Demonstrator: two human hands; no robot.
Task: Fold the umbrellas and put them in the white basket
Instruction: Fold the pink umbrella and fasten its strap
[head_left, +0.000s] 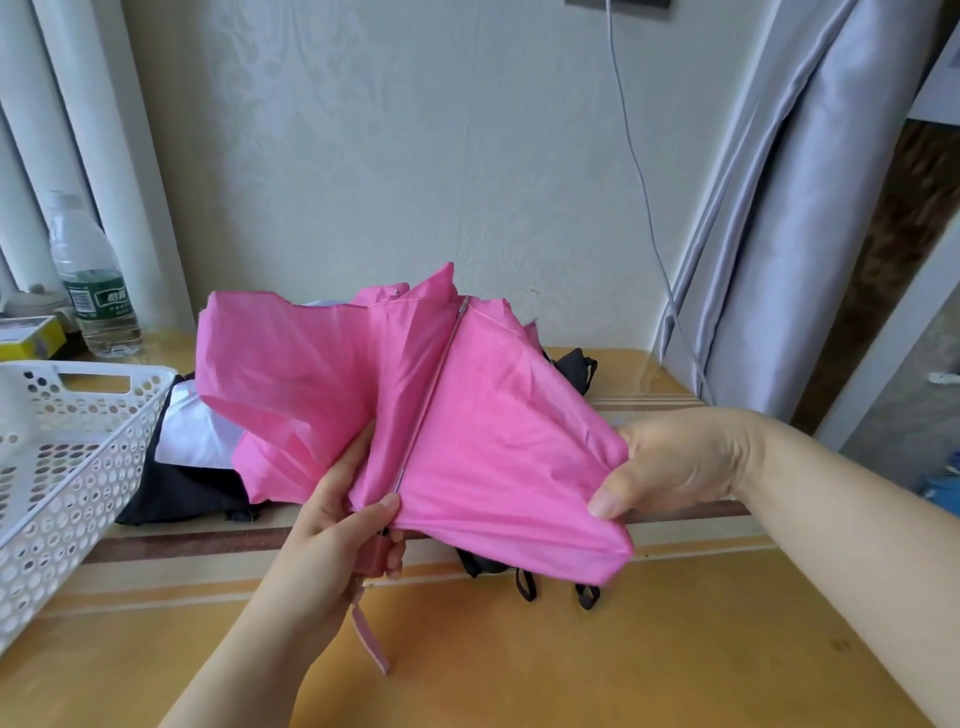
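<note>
A home room, likely a bedroom: patterned wallpaper (395, 156), grey curtains (779, 234) at the bench's (519, 675) far right corner, and a water bottle (93, 280) at its far left corner.

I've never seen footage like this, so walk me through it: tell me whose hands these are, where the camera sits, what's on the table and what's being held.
There is no machine here. A person wears one wide-angle camera on the head, looking forward and down, so you see their own arms reaching in from the bottom.

The left hand grips the pink umbrella near its handle, fingers curled round the gathered fabric. The right hand pinches the fabric's edge on the other side. The umbrella is half collapsed, not yet folded neatly.

On the yellowish table lies a dark umbrella with white parts, mostly hidden behind the pink one. At the left stands the white basket, perforated, with no umbrella visible inside. Behind it is a plastic water bottle.
</note>
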